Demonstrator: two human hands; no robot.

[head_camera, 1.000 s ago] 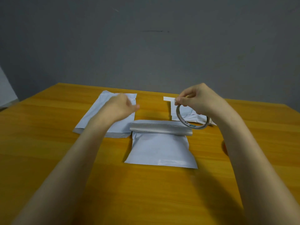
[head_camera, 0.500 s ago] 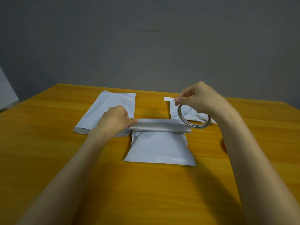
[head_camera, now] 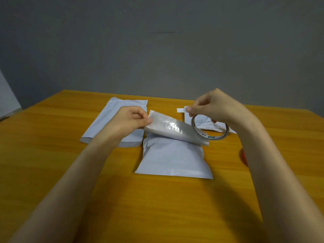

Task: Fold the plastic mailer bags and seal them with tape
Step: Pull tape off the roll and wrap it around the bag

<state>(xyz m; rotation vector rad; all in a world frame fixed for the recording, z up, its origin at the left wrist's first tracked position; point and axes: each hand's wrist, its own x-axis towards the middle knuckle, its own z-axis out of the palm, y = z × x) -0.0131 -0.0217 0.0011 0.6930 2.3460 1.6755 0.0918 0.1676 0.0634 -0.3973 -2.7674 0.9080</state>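
Table (head_camera: 52, 155): orange-brown wood, set before a grey wall (head_camera: 157, 50).

Centre mailer (head_camera: 173, 158): white, lies flat on the table in front of the person. Its far flap (head_camera: 175, 128) is lifted off the body and curled, grey shiny inner side showing, left end raised higher than the right.

Left mailer (head_camera: 112, 120): white, flat on the table, beside and behind the centre mailer, partly covered by the left forearm.

Right mailer (head_camera: 206, 122): white, flat at the far right, mostly hidden by the right hand and the tape roll. A white strip (head_camera: 180, 110) juts out at its far left corner.

Left hand (head_camera: 131, 120): grip closed, thumb and fingers pinching the left end of the flap.

Right hand (head_camera: 215, 107): grip closed on the tape roll (head_camera: 210, 128), fingertips pinching at the top of the ring. The roll hangs upright, its lower edge just beside the right end of the flap; contact cannot be determined.

Red object (head_camera: 243, 156): at the right, mostly hidden behind the right forearm; type cannot be determined.
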